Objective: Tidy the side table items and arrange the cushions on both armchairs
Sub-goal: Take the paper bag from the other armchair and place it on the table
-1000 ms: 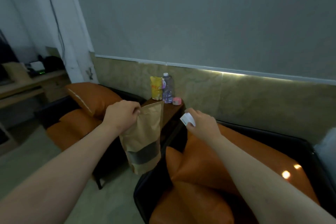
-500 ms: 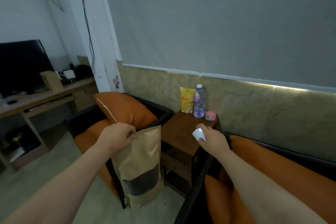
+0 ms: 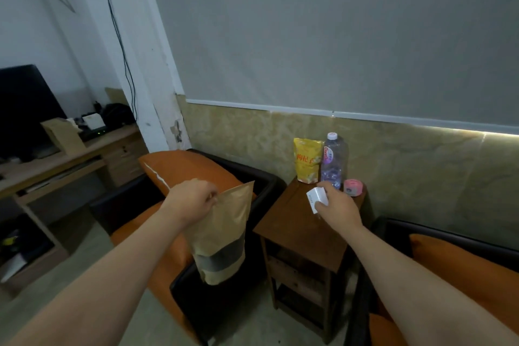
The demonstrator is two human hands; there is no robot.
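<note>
Brown paper pouch [image 3: 222,233] hangs from left hand [image 3: 193,202], contents dark.

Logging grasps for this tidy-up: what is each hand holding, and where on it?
The left hand pinches the brown paper pouch at its top edge; it hangs below. The right hand grips a small white card by its lower part.

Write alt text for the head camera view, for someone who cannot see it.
A person's left hand holds a brown paper pouch by its top while the right hand holds a small white card over a dark wooden side table carrying a yellow snack bag, clear water bottle and pink tape roll.
</note>
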